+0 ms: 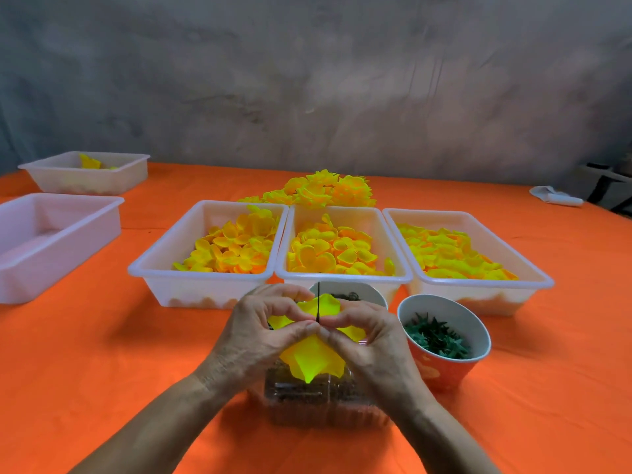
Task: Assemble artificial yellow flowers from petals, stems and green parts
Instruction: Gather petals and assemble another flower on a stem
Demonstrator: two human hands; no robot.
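Low centre of the frame: a thin dark stem (318,302) is pinched between the left hand (260,331) and the right hand (367,340), fingertips meeting at the stem. The stem's long axis runs near vertical in the frame, its free end pointing up toward the bins. Yellow petals (314,357) are threaded on it, spread under and between the fingers, with one pointed tip hanging down toward the bottom edge. Both hands are closed around the flower piece, thumbs and forefingers curled in.

Directly below the hands a clear plastic box (307,401) is seen on the orange surface (102,354). Just right of the hands stands a paper cup (444,367) with green parts (436,338) inside. A second cup (362,292) is partly hidden behind the hands. Across mid-frame three white bins of loose yellow petals are lined up: left bin (191,282), middle bin (342,278), right bin (478,285). Behind them finished yellow flowers (321,191) are heaped. Two more white bins (51,234) sit at the left edge.
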